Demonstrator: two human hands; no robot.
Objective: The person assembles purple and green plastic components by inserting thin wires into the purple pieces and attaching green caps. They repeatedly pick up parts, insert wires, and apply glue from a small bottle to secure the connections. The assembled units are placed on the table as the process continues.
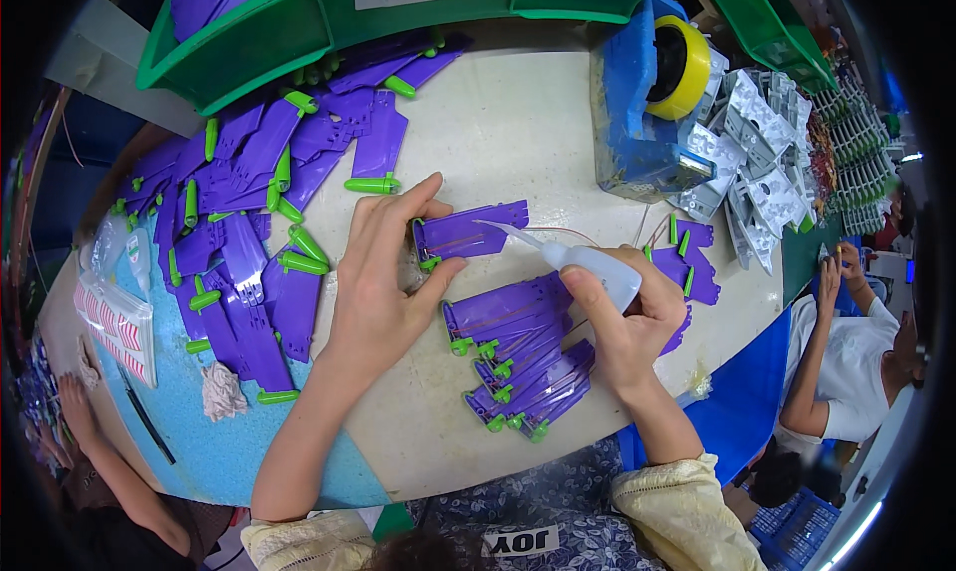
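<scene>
Between the thumb and fingers of my left hand (pixel 383 262) is the green-tipped end of a purple plastic wing part (pixel 468 230), with a thin reddish wire along it. My right hand (pixel 632 312) grips a white squeeze glue bottle (pixel 602 272). Its long thin nozzle points left and reaches over the purple part; whether the tip touches cannot be made out. Just below, a fanned stack of wired purple wing parts (pixel 523 322) with green ends lies on the table. More purple pieces (pixel 687 262) lie beyond my right hand, partly hidden by it.
A heap of purple wing parts (pixel 239 173) covers the left side. Behind it stands a green bin (pixel 249 58). A blue tape dispenser (pixel 622 123) and silvery parts (pixel 752 133) sit at the back right. Crumpled tissue (pixel 222 390) lies left. Other people work at both sides.
</scene>
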